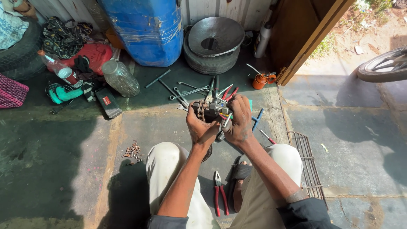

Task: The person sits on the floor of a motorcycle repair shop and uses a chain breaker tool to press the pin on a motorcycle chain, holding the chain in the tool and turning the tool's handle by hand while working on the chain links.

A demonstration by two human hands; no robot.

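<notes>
Both of my hands are raised over my knees and hold one greasy metal machine part (210, 110) with a toothed edge and a shiny bolt-like fitting. My left hand (199, 127) cups it from below and the left. My right hand (238, 121) wraps it from the right, fingers curled over the top. A short metal tool (226, 124) pokes out between the two hands; which hand grips it I cannot tell. Thin coloured wires show at the part's right side.
Wrenches and screwdrivers (190, 91) lie on the concrete floor beyond my hands. Red-handled pliers (219, 197) rest between my legs. A wire rack (309, 167) lies at my right, small rusty parts (132, 151) at my left. Blue drum (146, 29), tyre with metal basin (214, 42), plastic bottle (121, 78), orange oil can (259, 80) stand behind.
</notes>
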